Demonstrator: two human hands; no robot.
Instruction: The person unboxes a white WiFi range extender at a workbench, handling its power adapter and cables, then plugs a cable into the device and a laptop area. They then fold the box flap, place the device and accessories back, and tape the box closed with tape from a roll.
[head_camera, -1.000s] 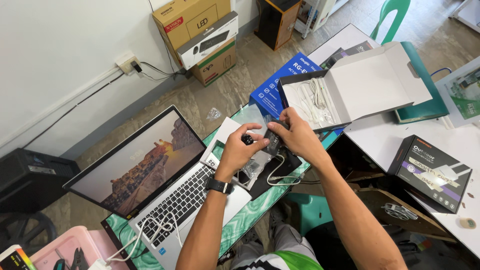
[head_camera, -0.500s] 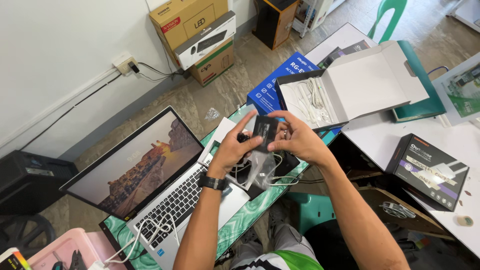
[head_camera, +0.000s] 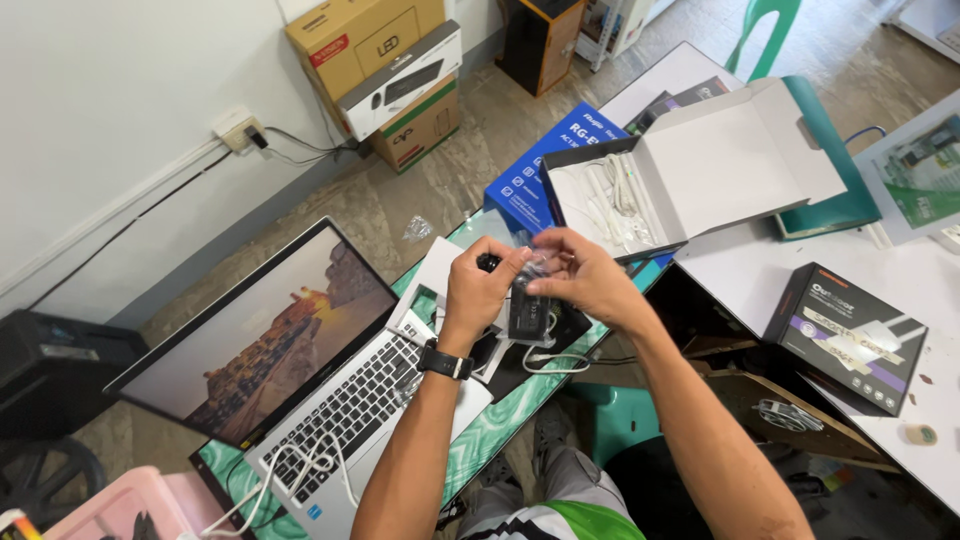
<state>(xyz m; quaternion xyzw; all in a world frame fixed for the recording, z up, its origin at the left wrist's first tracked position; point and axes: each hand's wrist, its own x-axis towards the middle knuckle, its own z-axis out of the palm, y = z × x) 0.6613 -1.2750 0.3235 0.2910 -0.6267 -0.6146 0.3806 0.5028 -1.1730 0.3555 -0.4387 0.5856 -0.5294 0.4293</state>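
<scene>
**Ana:** Black adapter block (head_camera: 527, 305), held up between both hands over the green table (head_camera: 500, 425), just right of the open laptop (head_camera: 300, 390). See it?

**Ben:** Yes. The left hand (head_camera: 480, 290) is closed round its left edge, thumb and fingers pinching it. The right hand (head_camera: 585, 275) curls over the top right corner, fingertips bent down onto it. Both hands have hold of the same piece.

**Ana:** Is it bagged? I see a shine at the top.

**Ben:** It may be in a thin clear sleeve, but the view is too small for me to be sure. If so, expect it to be slippery; the film would slide over the hard shell.

**Ana:** And the weight?

**Ben:** I'd judge it light, a rigid plastic body, stiff and not delicate in itself. The white cable (head_camera: 550, 360) hanging below it is the soft part. It loops down towards the table and would swing or snag.

**Ana:** So where should one grip?

**Ben:** On the long flat sides of the block, as the left hand does, never by the cable.

**Ana:** What lies around?

**Ben:** An open white box (head_camera: 740, 160) with white cords inside sits behind the hands, on top of a blue box (head_camera: 540, 165). A black product box (head_camera: 850, 335) rests on the white table (head_camera: 740, 275) to the right.
</scene>
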